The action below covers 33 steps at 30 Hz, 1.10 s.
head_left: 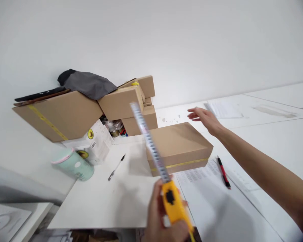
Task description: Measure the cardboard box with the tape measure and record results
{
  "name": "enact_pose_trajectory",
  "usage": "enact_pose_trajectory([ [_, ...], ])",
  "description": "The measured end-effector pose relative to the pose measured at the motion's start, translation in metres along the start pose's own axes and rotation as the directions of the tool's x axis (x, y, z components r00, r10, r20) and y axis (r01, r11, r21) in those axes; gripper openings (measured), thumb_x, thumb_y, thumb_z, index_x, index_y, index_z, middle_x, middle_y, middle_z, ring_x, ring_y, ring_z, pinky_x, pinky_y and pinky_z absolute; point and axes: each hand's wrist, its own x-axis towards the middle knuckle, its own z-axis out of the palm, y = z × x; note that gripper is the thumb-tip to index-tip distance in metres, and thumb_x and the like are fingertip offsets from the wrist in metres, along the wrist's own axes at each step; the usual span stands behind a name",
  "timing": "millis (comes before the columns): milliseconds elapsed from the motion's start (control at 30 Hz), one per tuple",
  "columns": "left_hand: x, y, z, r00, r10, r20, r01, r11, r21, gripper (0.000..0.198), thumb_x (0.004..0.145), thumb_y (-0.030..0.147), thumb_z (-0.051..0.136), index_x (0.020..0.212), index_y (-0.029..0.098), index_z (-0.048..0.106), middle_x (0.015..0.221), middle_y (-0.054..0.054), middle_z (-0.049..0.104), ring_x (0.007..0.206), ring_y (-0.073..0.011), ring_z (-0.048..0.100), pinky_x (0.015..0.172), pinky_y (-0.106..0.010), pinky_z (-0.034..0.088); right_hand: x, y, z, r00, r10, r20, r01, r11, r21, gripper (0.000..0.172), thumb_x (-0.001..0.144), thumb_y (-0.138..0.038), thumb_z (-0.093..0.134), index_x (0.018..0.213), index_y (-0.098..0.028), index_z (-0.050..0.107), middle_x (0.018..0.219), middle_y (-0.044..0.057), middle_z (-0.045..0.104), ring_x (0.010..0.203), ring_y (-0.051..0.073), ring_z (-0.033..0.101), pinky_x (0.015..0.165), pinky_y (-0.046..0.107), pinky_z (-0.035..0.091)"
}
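A yellow tape measure is gripped in my left hand, low in the view. Its metal blade sticks out upward and to the left, passing in front of a closed cardboard box. That box lies on the white table with a yellow strip along its near side. Above the box's far right corner hovers my right hand, fingers stretched out and apart, holding nothing. Printed sheets lie in front of the box, and a red and black pen rests on them.
Several cardboard boxes stand stacked at the back left, with a dark grey cloth over them. A mint-green container leans beside a white carton with avocado pictures. Another pen lies nearby. Papers sit at the back right.
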Motion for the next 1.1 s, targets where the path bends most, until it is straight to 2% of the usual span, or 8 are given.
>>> enact_pose_trajectory([
  [133, 0.009, 0.006, -0.034, 0.931, 0.276, -0.240, -0.223, 0.948, 0.228, 0.073, 0.069, 0.044, 0.087, 0.130, 0.030, 0.050, 0.115, -0.007, 0.062, 0.102, -0.0290, 0.068, 0.079, -0.035, 0.060, -0.063, 0.035, -0.039, 0.987, 0.149, -0.058, -0.154, 0.984, -0.091, 0.068, 0.094, -0.073, 0.041, 0.127, -0.018, 0.066, 0.093, 0.011, 0.071, 0.088, 0.023, 0.067, 0.078, 0.032, 0.056],
  [267, 0.038, 0.016, -0.047, 0.955, 0.251, -0.155, -0.197, 0.934, 0.300, 0.062, 0.068, 0.046, 0.084, 0.119, 0.025, 0.054, 0.103, -0.002, 0.061, 0.086, -0.0216, 0.068, 0.077, -0.035, 0.060, -0.110, 0.057, -0.036, 0.982, 0.160, 0.104, -0.142, 0.977, -0.161, 0.073, 0.096, -0.071, 0.038, 0.156, -0.028, 0.040, 0.107, 0.007, 0.070, 0.096, 0.023, 0.066, 0.083, 0.033, 0.056],
  [367, 0.046, 0.031, -0.047, 0.968, 0.235, -0.087, -0.197, 0.928, 0.317, 0.059, 0.070, 0.046, 0.081, 0.118, 0.025, 0.055, 0.103, -0.002, 0.060, 0.080, -0.0210, 0.069, 0.069, -0.034, 0.059, -0.118, 0.045, -0.024, 0.987, 0.068, 0.147, -0.029, 0.966, -0.256, 0.071, 0.093, -0.065, 0.050, 0.157, -0.035, 0.039, 0.113, 0.004, 0.069, 0.098, 0.023, 0.064, 0.088, 0.035, 0.053],
  [533, 0.050, 0.071, -0.040, 0.955, 0.294, -0.042, -0.263, 0.903, 0.339, 0.057, 0.073, 0.045, 0.077, 0.121, 0.024, 0.055, 0.107, -0.003, 0.060, 0.079, -0.0220, 0.070, 0.057, -0.029, 0.055, -0.091, -0.010, -0.022, 1.000, -0.015, 0.026, 0.023, 0.942, -0.335, 0.053, 0.089, -0.068, 0.053, 0.119, -0.028, 0.072, 0.103, 0.008, 0.072, 0.094, 0.027, 0.063, 0.077, 0.035, 0.050],
  [700, 0.067, 0.089, -0.035, 0.957, 0.289, -0.032, -0.265, 0.912, 0.312, 0.059, 0.071, 0.046, 0.076, 0.121, 0.020, 0.057, 0.117, -0.007, 0.062, 0.072, -0.0174, 0.068, 0.054, -0.026, 0.052, -0.045, -0.020, -0.013, 0.995, -0.074, -0.068, 0.024, 0.831, -0.555, 0.050, 0.091, -0.065, 0.048, 0.077, -0.022, 0.068, 0.096, 0.012, 0.068, 0.088, 0.028, 0.063, 0.079, 0.040, 0.047],
  [833, 0.081, 0.089, -0.036, 0.958, 0.286, -0.003, -0.270, 0.909, 0.318, 0.062, 0.071, 0.047, 0.077, 0.123, 0.021, 0.056, 0.116, -0.008, 0.064, 0.074, -0.0185, 0.068, 0.055, -0.027, 0.052, -0.019, -0.006, 0.005, 0.968, -0.224, -0.114, 0.128, 0.831, -0.541, 0.049, 0.096, -0.058, 0.040, 0.074, -0.022, 0.064, 0.107, 0.013, 0.068, 0.104, 0.029, 0.060, 0.087, 0.040, 0.044],
  [967, 0.097, 0.096, -0.036, 0.948, 0.316, -0.032, -0.291, 0.904, 0.315, 0.061, 0.070, 0.047, 0.076, 0.122, 0.021, 0.057, 0.118, -0.008, 0.062, 0.072, -0.0178, 0.067, 0.055, -0.028, 0.051, 0.004, -0.011, 0.016, 0.994, -0.074, -0.079, 0.014, 0.814, -0.581, 0.055, 0.098, -0.059, 0.034, 0.064, -0.022, 0.056, 0.079, 0.011, 0.068, 0.081, 0.027, 0.062, 0.072, 0.037, 0.041],
  [1100, 0.097, 0.091, -0.023, 0.910, 0.411, -0.063, -0.370, 0.869, 0.328, 0.061, 0.070, 0.047, 0.080, 0.120, 0.023, 0.055, 0.115, -0.006, 0.062, 0.077, -0.0179, 0.066, 0.062, -0.029, 0.054, 0.031, -0.020, 0.028, 0.997, -0.021, -0.077, -0.041, 0.702, -0.711, 0.057, 0.099, -0.055, 0.033, 0.070, -0.019, 0.065, 0.087, 0.017, 0.072, 0.084, 0.031, 0.064, 0.072, 0.039, 0.039],
])
